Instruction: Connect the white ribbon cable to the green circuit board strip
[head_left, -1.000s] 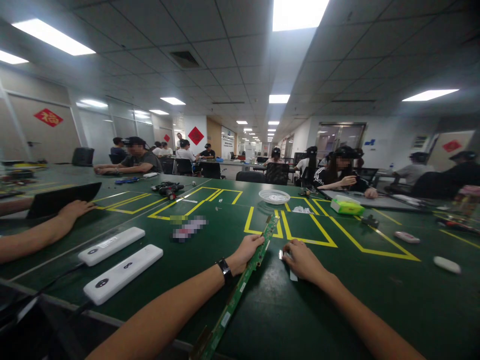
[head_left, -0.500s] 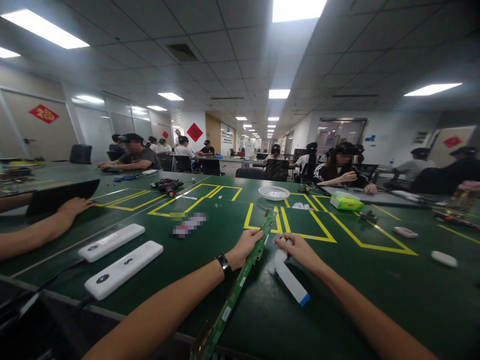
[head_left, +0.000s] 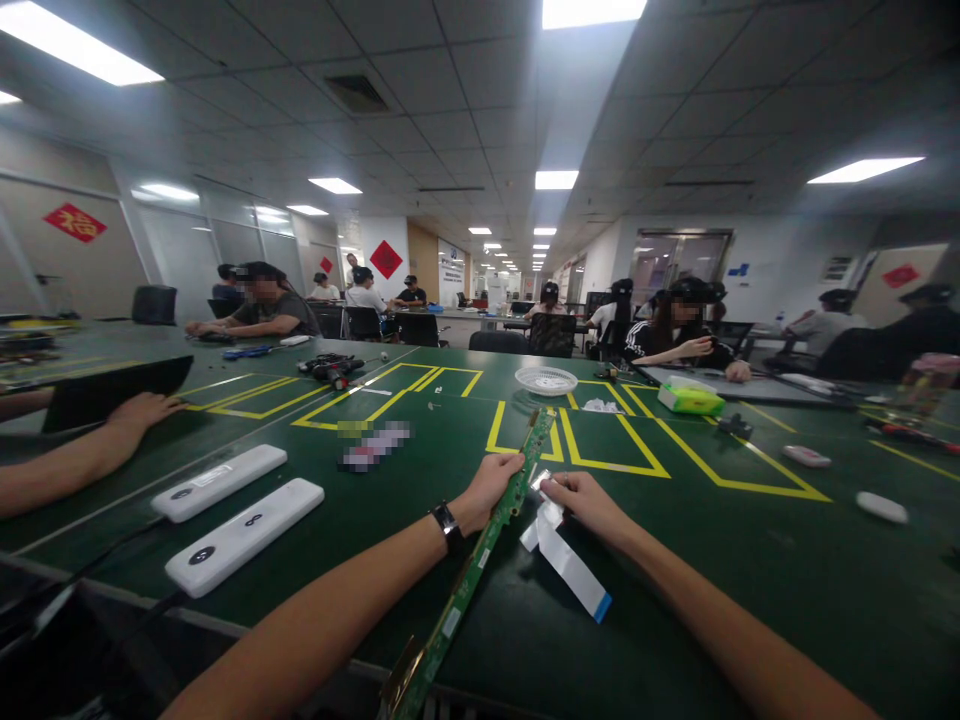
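One long green circuit board point(head_left: 480, 562) slants upward over the green table point(head_left: 690, 540), one white, blue-tipped ribbon cable point(head_left: 571, 568) just right of it. Two hands, near each other: the left hand point(head_left: 489, 492) clamps the board's upper part, forearm rising from lower left; the right hand point(head_left: 586, 503) pinches the cable, forearm mirrored. Farther left, two white oblong blocks point(head_left: 246, 538); beyond, one white basket point(head_left: 546, 392).

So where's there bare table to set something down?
Between right forearm and white oval, and a smaller patch between left forearm and white bars. Crowded between left hand and right hand, with the board and ribbon cable.
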